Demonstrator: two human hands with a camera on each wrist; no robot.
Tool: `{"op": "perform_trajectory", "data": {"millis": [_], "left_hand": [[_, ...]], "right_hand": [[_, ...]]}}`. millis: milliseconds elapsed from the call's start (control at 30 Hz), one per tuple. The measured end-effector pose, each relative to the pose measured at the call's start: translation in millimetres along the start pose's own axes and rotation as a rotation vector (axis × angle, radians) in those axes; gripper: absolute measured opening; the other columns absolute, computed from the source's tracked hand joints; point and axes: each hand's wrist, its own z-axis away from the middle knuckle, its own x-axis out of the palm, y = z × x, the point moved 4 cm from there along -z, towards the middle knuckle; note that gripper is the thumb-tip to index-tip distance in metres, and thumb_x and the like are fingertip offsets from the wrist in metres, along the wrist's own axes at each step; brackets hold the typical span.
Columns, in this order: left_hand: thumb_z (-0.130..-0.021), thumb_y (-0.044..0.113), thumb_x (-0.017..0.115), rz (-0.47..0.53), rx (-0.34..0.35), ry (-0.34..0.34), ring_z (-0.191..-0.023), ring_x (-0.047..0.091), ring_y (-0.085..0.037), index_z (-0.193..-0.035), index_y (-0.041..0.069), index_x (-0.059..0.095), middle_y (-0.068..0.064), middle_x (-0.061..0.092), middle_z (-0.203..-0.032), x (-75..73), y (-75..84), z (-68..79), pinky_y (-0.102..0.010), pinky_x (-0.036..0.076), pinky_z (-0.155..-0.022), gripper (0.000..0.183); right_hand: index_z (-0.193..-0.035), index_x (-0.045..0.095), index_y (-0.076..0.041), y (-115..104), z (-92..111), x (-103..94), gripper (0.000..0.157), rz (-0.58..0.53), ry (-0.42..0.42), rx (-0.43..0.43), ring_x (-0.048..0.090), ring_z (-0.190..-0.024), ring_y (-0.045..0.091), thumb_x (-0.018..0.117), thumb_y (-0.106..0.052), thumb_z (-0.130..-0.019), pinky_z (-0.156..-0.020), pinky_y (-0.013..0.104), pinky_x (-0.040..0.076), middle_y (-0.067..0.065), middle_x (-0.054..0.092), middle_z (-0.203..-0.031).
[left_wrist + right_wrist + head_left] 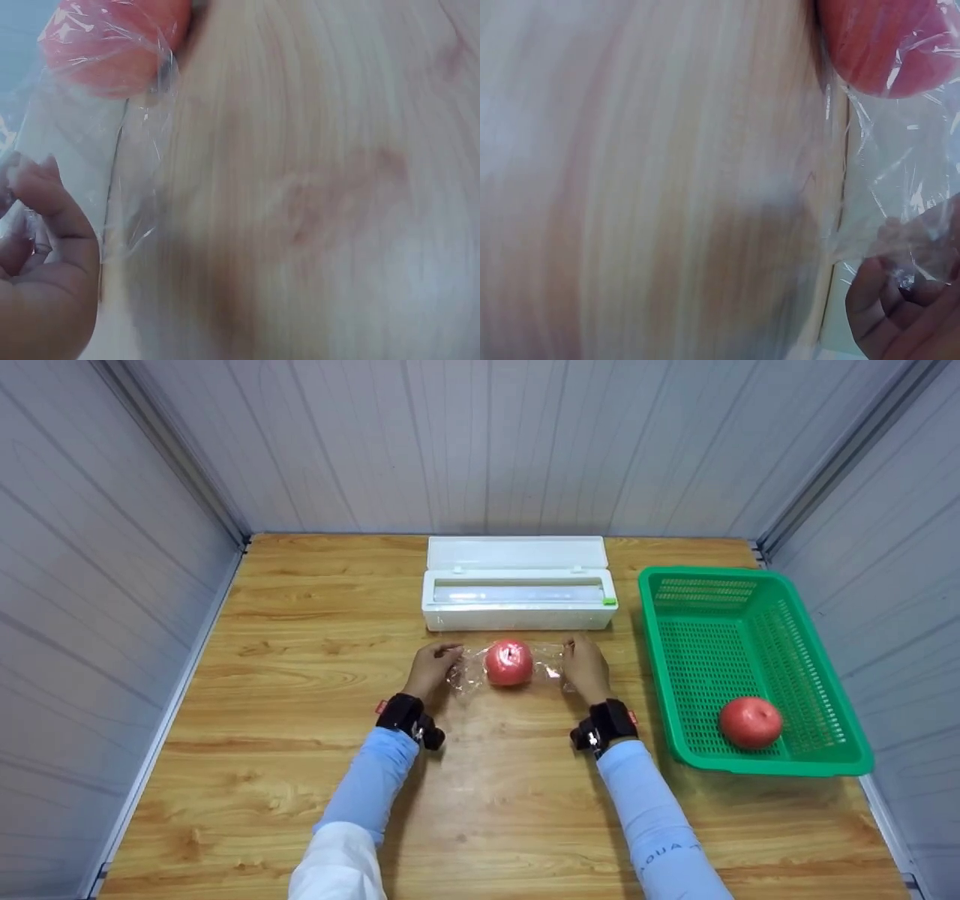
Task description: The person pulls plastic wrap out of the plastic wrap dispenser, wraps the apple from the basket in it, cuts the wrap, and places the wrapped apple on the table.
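Observation:
A round red fruit [509, 663] with a small dark stem mark is wrapped in clear cling film [472, 669] in the middle of the table. To its left, my left hand [433, 667] pinches one end of the film. On the opposite side my right hand [587, 669] pinches the other end, with curled fingers. The left wrist view shows the film stretching from the fruit [116, 45] down to the left hand [49, 255]. In the right wrist view, gathered film runs between the fruit [889, 45] and the right hand [907, 292].
Behind the fruit stands a white cling film box [519, 619], lid raised, with a roll inside and a green slider at its right end. A green plastic basket [660, 675] at the right holds another red fruit [751, 723]. Pale panels [480, 450] enclose the wooden table [315, 660].

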Motion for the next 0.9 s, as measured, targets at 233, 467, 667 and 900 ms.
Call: {"op": "perform_trajectory", "data": {"millis": [233,467,667,900], "left_hand": [[-0.089,0.004,0.058,-0.093,0.096,-0.017,-0.068,0.054,-0.011,-0.11,-0.004,0.063,-0.009,0.063,-0.084,-0.1,10.1,1.3,-0.021,0.049,-0.062,0.023],[-0.089,0.002,0.055,-0.294,0.187,0.006,-0.088,0.058,-0.023,-0.109,-0.003,0.064,-0.018,0.064,-0.101,0.8,20.7,2.6,-0.032,0.049,-0.081,0.022],[-0.09,0.004,0.05,-0.392,0.264,0.087,-0.089,0.06,-0.026,-0.104,-0.001,0.066,-0.016,0.066,-0.098,-0.8,38.8,-1.4,-0.036,0.049,-0.082,0.021],[-0.091,0.005,0.049,-0.421,0.372,0.084,-0.082,0.061,-0.022,-0.097,0.004,0.068,-0.012,0.068,-0.093,11.6,71.8,-3.9,-0.031,0.05,-0.076,0.02]], "right_hand": [[-0.106,0.057,-0.001,4,0,-11.4,0.022,0.006,0.013,0.017,0.059,-0.094,0.032,0.043,-0.012,-0.094,-0.079,0.045,0.048,0.017,0.06,-0.105],[-0.102,0.055,-0.003,15,-1,-27.6,0.02,0.029,0.142,0.184,0.058,-0.092,0.032,0.045,-0.019,-0.095,-0.073,0.045,0.047,0.016,0.058,-0.104],[-0.127,0.037,0.004,22,-9,-39.7,0.051,-0.092,0.2,0.252,0.048,-0.115,0.038,0.056,-0.027,-0.092,-0.09,0.048,0.045,0.024,0.044,-0.127],[-0.135,0.027,0.007,26,-25,-38.4,0.071,-0.219,0.182,0.208,0.037,-0.128,0.04,0.066,-0.026,-0.085,-0.108,0.046,0.032,0.03,0.037,-0.134]]}}
